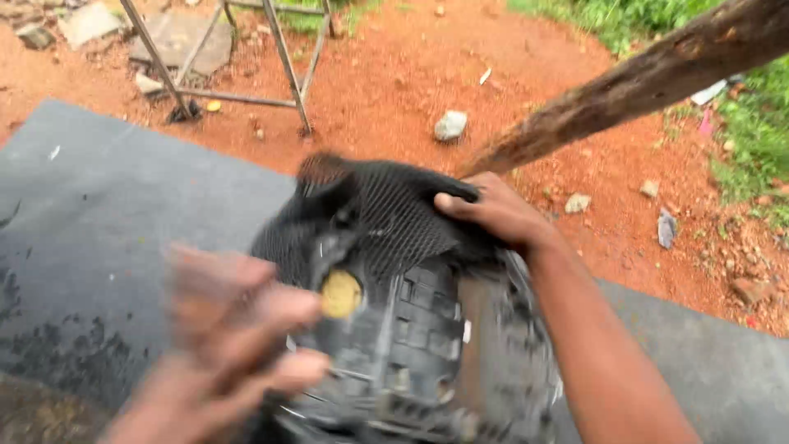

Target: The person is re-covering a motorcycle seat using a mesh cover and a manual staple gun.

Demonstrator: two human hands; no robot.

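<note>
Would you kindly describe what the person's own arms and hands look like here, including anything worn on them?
Both hands are bare: no gloves, rings or watch show. The right hand leads into a bare forearm with no sleeve in view down to the frame edge. The left hand is blurred, so fine detail there cannot be told; its wrist also looks uncovered.

The mesh cover point(386, 205) is black with a fine woven grid, and the moulded plastic seat base point(427, 345) under it is dark grey, ribbed in small squares, with one round yellow spot point(340, 293). The mat point(99, 238) is flat grey, speckled black at the near left. The soil point(394, 74) is orange-red, the grass point(756, 123) green, the pole point(649, 78) brown.
</note>
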